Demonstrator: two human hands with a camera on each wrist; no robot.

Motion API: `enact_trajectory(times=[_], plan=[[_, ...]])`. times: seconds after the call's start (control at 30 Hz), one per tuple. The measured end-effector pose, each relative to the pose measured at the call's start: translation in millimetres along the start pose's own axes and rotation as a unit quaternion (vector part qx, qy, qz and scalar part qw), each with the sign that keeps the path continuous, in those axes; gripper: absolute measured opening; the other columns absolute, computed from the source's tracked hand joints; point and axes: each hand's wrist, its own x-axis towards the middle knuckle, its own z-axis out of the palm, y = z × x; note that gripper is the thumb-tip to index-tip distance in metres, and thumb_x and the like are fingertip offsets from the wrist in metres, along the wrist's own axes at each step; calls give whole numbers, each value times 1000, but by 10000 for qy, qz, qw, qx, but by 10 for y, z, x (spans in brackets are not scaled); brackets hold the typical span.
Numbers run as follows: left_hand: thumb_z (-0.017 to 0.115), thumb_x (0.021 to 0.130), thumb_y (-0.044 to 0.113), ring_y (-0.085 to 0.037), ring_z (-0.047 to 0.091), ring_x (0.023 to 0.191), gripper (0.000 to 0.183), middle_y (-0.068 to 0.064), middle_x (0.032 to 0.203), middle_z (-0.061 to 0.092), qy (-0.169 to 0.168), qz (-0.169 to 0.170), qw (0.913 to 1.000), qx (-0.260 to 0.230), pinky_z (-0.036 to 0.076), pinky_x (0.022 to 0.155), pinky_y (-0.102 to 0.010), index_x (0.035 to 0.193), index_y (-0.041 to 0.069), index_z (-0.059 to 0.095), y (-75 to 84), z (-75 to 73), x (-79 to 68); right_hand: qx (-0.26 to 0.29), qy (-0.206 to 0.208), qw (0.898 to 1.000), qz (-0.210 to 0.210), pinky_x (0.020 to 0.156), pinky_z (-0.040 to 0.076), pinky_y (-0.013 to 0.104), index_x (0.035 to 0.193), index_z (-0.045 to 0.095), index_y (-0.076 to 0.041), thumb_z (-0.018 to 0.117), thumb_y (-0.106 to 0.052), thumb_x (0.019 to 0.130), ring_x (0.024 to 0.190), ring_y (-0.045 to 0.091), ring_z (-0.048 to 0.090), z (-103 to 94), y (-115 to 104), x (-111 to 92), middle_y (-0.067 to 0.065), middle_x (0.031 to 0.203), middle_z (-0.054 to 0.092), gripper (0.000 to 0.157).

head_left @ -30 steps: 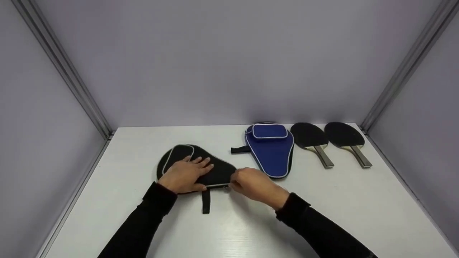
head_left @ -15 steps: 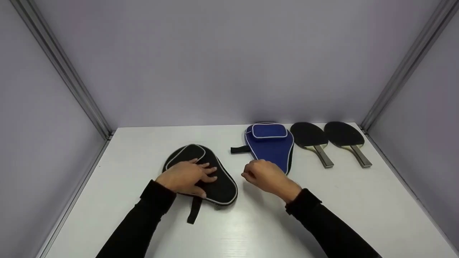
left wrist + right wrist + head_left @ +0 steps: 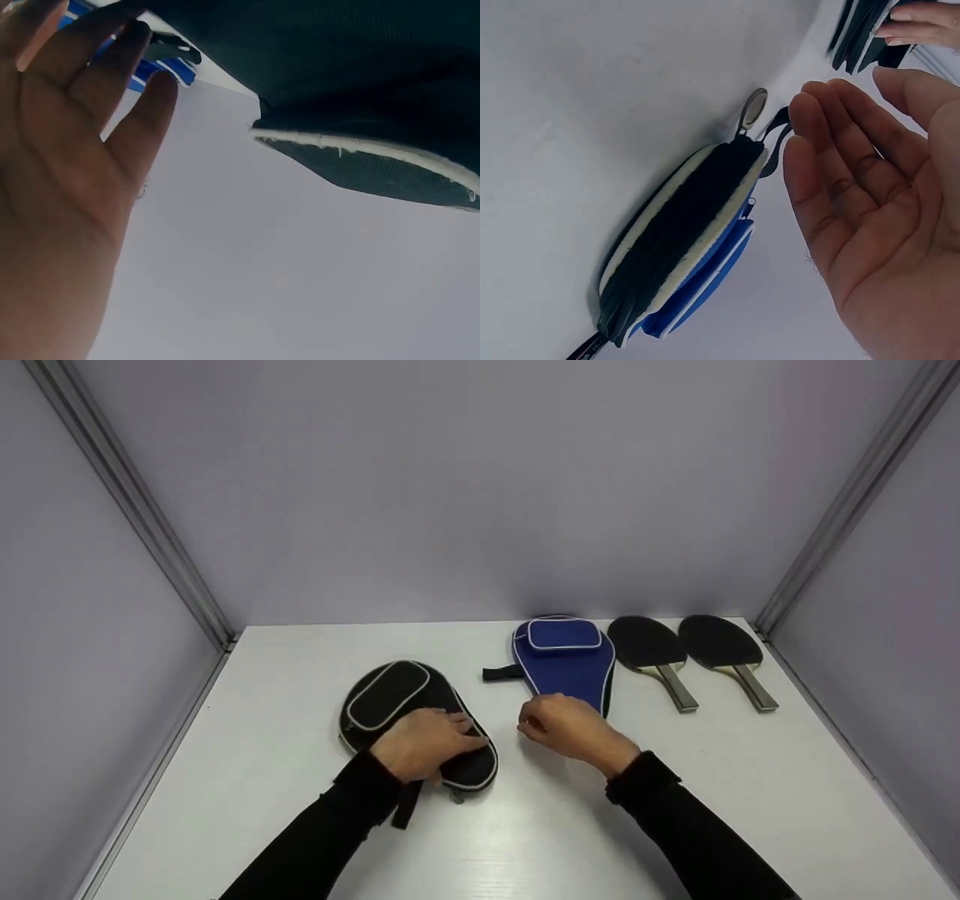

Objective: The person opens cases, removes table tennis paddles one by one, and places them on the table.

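A black table tennis bat case (image 3: 390, 695) with white piping and a small front pocket lies on the white table at centre left. Over its narrower part is my left hand (image 3: 424, 742), fingers extended toward the far right edge. In the left wrist view the dark case fabric (image 3: 360, 67) hangs beside that hand's relaxed fingers; contact is hard to tell. My right hand (image 3: 566, 727) hovers at the lower end of a blue bat case (image 3: 574, 671), its fingers loosely bent around nothing. The right wrist view shows the blue case's zipped side and zip pull (image 3: 754, 109), apart from the hand.
Two black table tennis bats (image 3: 646, 643) (image 3: 720, 641) lie at the back right, handles toward me. A black strap (image 3: 502, 673) sticks out left of the blue case, and another strap (image 3: 406, 806) from the black case's near side. Walls surround the table's back and sides.
My right hand has let go of the black case's near edge and moved right. The case has turned clockwise, its narrow end swinging toward me. My left hand has slid right along it.
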Motion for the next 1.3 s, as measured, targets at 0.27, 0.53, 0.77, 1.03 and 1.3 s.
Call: enact_trajectory(times=[0.27,0.53,0.77,1.03,1.3], plan=[[109,79,51,-12,70,153,103,15,171,67,-62,-68,9967,808,64,120,-30,170,38,62,206,-42,44,44,-66,10000,47,82,69,45,108,87,-9,80,-14,109,94,23,81,37,68,-6,4,100,86,8],[114,71,44,-11,77,140,99,16,153,79,469,299,9947,866,68,111,-29,160,34,70,148,45,16,58,67,9999,-79,78,67,41,108,87,-11,80,-14,109,91,19,78,40,79,-14,1,98,84,8],[96,91,13,-10,77,137,67,18,147,81,1029,617,9893,826,67,111,-26,151,33,74,47,158,-29,159,84,9994,-290,77,66,38,108,87,-11,79,-13,110,89,16,77,57,91,-7,1,98,84,8],[81,106,11,-10,74,142,53,16,151,79,1347,960,9834,744,60,125,-26,153,31,72,-67,266,-87,245,11,9985,-497,87,72,42,109,87,-9,79,-11,110,99,22,85,73,69,8,4,106,88,8],[76,108,8,-12,71,147,57,13,156,76,1604,1168,9758,918,56,130,-29,160,31,68,-194,408,-167,388,-267,9968,-643,100,72,44,123,88,-10,75,-18,115,113,23,86,117,39,50,6,120,88,17]])
